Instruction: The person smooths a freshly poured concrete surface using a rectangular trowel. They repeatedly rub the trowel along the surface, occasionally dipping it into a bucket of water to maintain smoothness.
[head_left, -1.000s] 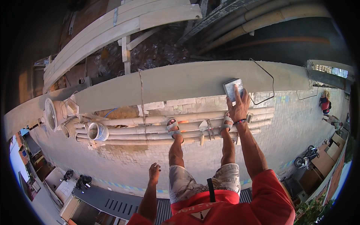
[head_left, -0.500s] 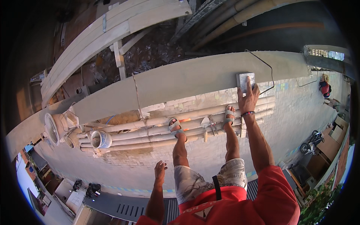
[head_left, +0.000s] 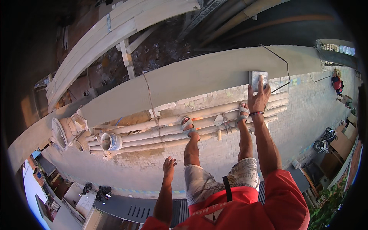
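My right hand (head_left: 258, 100) grips a small grey rectangular block (head_left: 253, 79), fingers spread over its face. The block lies flat against the smooth grey plastered face of a long beam (head_left: 199, 73), close to the beam's lower edge. My left hand (head_left: 168, 167) hangs free at the left, its fingers loosely bent and apart, touching nothing. Below the beam, my sandalled feet stand on several bamboo poles (head_left: 142, 139). Between the feet lie a pointed trowel (head_left: 219, 120) and a plier-like tool (head_left: 227, 123).
A bent metal rod (head_left: 285, 61) sticks out just right of the block. A thin tie (head_left: 150, 94) crosses the beam farther left. A white bucket (head_left: 114, 142) sits at the poles' left end. Far below are paving, a motorcycle (head_left: 324, 140) and a person in red (head_left: 337, 84).
The whole view has shifted, so the scene sits farther right and slightly higher. Against the bent rod, the block has slid a little left along the beam. My left hand stays free.
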Available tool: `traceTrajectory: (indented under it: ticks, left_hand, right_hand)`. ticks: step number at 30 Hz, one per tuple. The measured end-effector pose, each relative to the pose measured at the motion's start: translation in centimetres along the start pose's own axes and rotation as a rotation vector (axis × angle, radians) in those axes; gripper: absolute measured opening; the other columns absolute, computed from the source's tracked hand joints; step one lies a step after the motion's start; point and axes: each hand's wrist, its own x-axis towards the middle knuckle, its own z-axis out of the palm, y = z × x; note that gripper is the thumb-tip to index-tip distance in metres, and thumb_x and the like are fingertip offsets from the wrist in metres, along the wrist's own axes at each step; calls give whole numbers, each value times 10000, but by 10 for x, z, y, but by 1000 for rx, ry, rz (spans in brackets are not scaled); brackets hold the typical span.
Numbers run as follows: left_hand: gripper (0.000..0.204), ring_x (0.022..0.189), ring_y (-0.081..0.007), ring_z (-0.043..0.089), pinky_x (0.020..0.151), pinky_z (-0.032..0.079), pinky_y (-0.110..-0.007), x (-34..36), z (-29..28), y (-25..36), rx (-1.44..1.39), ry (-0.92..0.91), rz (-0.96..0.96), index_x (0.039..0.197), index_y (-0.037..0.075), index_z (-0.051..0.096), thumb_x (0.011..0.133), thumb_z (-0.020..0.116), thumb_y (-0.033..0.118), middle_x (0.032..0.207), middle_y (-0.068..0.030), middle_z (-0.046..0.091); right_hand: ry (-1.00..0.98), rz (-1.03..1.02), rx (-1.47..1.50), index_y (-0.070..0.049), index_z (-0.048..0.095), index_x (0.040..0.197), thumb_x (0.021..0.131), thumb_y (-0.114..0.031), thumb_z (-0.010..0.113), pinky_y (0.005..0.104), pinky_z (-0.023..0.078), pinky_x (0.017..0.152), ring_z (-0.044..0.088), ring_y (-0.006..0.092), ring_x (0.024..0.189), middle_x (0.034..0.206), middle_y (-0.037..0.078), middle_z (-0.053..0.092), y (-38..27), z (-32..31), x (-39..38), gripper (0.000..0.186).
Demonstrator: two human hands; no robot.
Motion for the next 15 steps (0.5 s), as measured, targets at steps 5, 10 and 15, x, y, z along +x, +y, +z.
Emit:
traceTrajectory:
  ticks: [5,10,15]
  left_hand:
    - [390,850,-213,647,745,516,-336,13,-9,6,141,83,145,1292,-31,482,974,535,188,1046,-144,640]
    - [374,1012,-349,581,910,459,-450,-9,33,136,454,339,773,1245,-69,497,935,555,132,1097,-202,594]
    - [574,1281,-432,347,1073,269,-524,-23,52,228,484,431,1162,1393,-61,311,908,573,101,1351,-284,371]
  right_hand:
    - [-46,-127,148,-186,427,1434,816,-239,693,539,356,937,417,451,1098,1275,302,394,-119,27,-39,675]
    - [-349,-504,245,-306,408,1446,769,-251,718,544,372,918,406,447,1185,1355,278,375,-189,53,-107,747]
    - [-35,-321,66,-228,414,1444,799,-244,716,533,377,918,447,427,1098,1276,277,426,-62,18,-31,712]
